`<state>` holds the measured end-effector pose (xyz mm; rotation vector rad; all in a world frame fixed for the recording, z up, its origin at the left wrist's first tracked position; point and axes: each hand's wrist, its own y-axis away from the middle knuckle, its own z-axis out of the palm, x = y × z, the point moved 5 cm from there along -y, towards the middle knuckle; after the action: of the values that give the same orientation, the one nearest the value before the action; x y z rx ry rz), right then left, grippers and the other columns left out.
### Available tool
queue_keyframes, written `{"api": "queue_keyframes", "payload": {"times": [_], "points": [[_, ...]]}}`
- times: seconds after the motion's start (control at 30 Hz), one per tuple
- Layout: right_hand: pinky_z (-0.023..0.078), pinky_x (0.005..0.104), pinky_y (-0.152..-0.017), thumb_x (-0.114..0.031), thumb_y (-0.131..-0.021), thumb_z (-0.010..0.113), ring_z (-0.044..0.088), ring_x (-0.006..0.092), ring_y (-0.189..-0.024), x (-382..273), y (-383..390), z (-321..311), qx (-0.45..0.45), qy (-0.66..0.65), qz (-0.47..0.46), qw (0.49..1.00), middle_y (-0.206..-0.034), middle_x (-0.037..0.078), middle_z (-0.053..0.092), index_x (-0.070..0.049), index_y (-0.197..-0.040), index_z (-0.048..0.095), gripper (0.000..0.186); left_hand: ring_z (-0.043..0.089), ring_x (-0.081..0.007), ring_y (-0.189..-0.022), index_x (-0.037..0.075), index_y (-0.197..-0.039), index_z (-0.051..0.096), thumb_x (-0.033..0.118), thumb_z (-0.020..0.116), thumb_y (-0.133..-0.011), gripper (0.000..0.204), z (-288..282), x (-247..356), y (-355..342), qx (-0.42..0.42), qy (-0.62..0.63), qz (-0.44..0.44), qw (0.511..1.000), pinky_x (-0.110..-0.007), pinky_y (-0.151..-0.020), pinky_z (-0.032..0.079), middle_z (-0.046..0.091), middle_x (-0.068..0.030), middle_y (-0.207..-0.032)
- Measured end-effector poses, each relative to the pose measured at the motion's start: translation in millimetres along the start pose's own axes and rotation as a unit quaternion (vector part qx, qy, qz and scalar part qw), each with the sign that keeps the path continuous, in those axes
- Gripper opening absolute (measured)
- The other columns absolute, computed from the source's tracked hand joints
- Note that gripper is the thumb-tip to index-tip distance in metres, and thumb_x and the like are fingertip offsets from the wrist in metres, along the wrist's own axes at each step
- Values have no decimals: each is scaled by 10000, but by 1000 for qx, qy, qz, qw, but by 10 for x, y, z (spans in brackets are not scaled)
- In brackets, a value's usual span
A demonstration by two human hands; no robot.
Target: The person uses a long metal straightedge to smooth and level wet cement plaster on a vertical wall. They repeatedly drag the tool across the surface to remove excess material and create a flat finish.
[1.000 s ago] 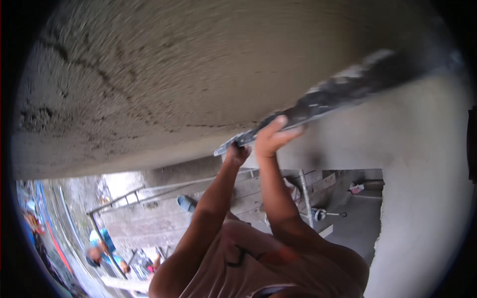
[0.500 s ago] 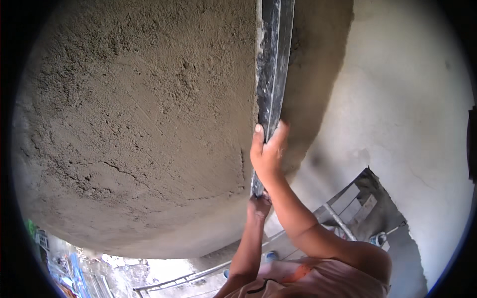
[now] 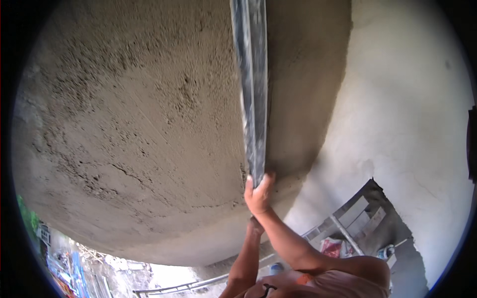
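A long metal plasterer's straightedge (image 3: 256, 94) stands nearly upright against wet grey-brown plaster (image 3: 164, 129), its top running out of the picture. My right hand (image 3: 258, 196) wraps round its lower part, thumb on the left side and fingers on the right. Just below, my left hand (image 3: 255, 227) is closed at the bar's bottom end; the right wrist hides part of its fingers. Left of the bar the plaster is rough and pitted, with a crack low down. A smoother strip of plaster (image 3: 303, 74) lies to its right.
A pale finished wall (image 3: 397, 109) borders the plaster on the right. Beneath me are a metal rail (image 3: 198, 284), a slanting pole (image 3: 347, 233), a red and white sack (image 3: 334, 247) and a small bucket (image 3: 385, 252). Cluttered ground (image 3: 82, 278) shows at lower left.
The straightedge has shifted left and down across the plaster, with both hands moving lower along with it. My view has tilted slightly, showing more of the sack below.
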<state>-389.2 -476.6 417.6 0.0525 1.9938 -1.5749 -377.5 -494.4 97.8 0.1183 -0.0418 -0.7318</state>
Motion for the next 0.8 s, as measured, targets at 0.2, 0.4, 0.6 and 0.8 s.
{"api": "queue_keyframes", "payload": {"times": [0.2,0.4,0.6,0.8], "points": [[389,522,-801,-181,-871,604,468,482,-913,-463,-1560,-309,52,-19,-28,998,-1021,314,455,78,-1127,404,416,611,-355,-950,-48,-1180,521,228,355,-985,376,940,-90,-309,-19,23,38,999,-499,-860,508,610,-229,-1099],[406,500,-861,-189,-874,616,482,507,-970,-363,-1236,-240,31,-4,-5,999,-1095,349,466,106,-1189,392,487,585,-355,-1018,-25,-1214,507,252,348,-992,389,989,-71,10,109,-42,46,992,-502,-906,481,593,-224,-1133],[380,529,-932,-205,-876,626,460,550,-1040,165,47,-39,-39,6,14,999,-1174,392,434,112,-1241,357,553,615,-300,-931,39,-1071,588,238,396,-956,299,61,-76,-125,124,-56,20,990,-437,-793,497,637,-176,-1036],[379,513,-950,-221,-879,625,449,548,-1063,-163,-686,-86,-12,-9,24,1000,-1174,402,428,116,-1230,370,550,657,-238,-810,112,-896,685,222,450,-915,260,-210,265,-433,75,-136,11,988,-361,-656,517,691,-124,-913]]}}
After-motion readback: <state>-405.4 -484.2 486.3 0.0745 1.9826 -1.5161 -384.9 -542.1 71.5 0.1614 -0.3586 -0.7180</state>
